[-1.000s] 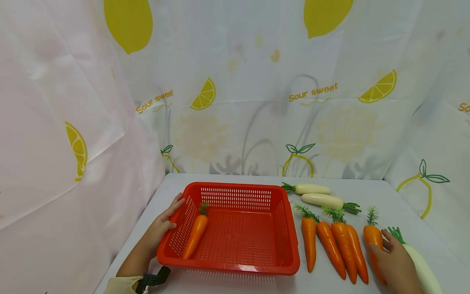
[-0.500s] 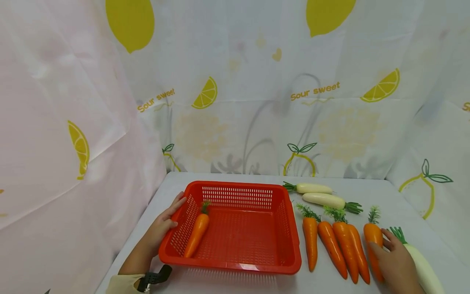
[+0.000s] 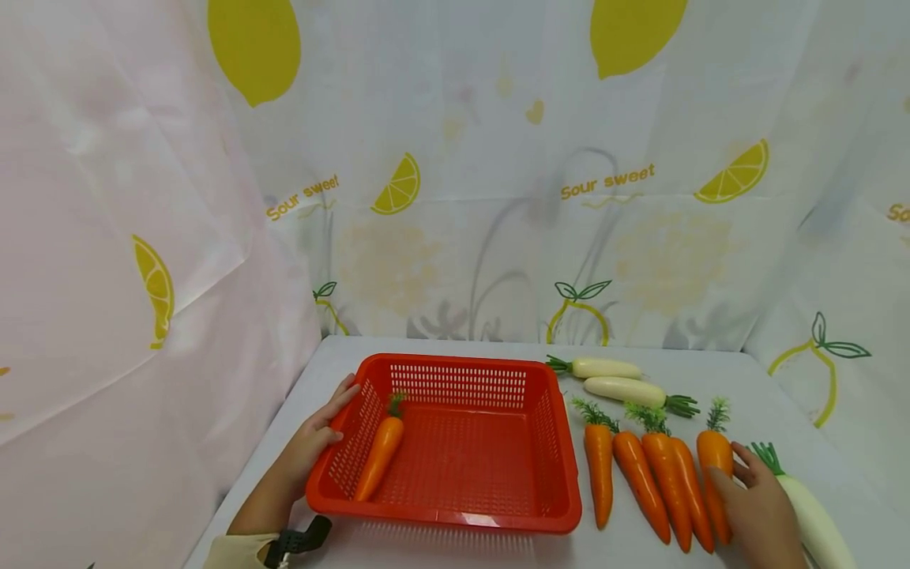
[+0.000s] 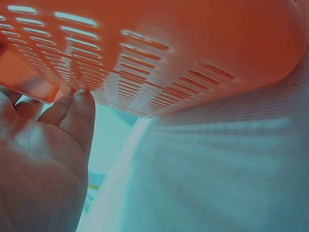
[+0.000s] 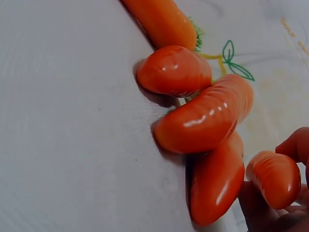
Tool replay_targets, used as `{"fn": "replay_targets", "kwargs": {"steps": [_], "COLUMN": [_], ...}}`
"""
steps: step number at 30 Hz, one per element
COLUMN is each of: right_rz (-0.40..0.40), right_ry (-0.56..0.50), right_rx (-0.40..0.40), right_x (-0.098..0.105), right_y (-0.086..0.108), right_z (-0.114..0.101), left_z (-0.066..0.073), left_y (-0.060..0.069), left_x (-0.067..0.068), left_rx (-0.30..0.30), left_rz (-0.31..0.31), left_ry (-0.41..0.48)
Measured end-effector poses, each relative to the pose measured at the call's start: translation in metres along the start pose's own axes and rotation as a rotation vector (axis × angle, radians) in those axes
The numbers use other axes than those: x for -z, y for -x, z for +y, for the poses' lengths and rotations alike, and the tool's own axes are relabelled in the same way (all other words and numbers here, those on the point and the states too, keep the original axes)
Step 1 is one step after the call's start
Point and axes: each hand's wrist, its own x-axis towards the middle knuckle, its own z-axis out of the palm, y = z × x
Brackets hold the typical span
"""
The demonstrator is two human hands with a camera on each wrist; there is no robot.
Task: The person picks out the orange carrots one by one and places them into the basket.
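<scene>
A red plastic basket [image 3: 462, 521] stands on the white table with one orange carrot [image 3: 380, 458] lying along its left side. My left hand [image 3: 313, 442] rests on the basket's left rim, its fingers fairly straight; in the left wrist view the fingers [image 4: 79, 116] touch the slotted wall. At the far right my right hand [image 3: 761, 506] pinches another carrot [image 3: 714, 466] between thumb and fingers. The right wrist view shows that carrot's tip [image 5: 280, 186] between the fingers, beside the neighbouring carrots.
Several carrots [image 3: 643, 482] lie side by side between the basket and the right hand. Two white radishes [image 3: 626, 390] lie behind them, and another white radish [image 3: 814, 514] is right of the hand. A lemon-print curtain [image 3: 455, 237] closes off the back and sides.
My right hand has moved slightly left with the pinched carrot, closer to the carrot row. The left hand and the basket stay in place.
</scene>
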Motion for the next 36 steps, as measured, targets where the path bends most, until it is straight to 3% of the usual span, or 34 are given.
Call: {"fn": "replay_targets", "kwargs": {"steps": [10, 19, 31, 36], "right_rz": [0.003, -0.010, -0.023, -0.024], "right_ry": [-0.092, -0.187, -0.182, -0.225], "right_rx": [-0.012, 0.029, 0.083, 0.100], "right_x": [-0.005, -0.010, -0.016, -0.022], "right_y": [0.003, 0.009, 0.024, 0.027], "right_z": [-0.005, -0.012, -0.023, -0.027], "left_z": [0.001, 0.002, 0.005, 0.007], "left_y": [0.000, -0.001, -0.001, 0.002], "left_x": [-0.002, -0.003, -0.006, -0.006], "left_rx": [0.013, 0.013, 0.002, 0.009], "left_rz": [0.014, 0.016, 0.010, 0.019], "left_ry": [-0.008, -0.014, -0.014, -0.020]}}
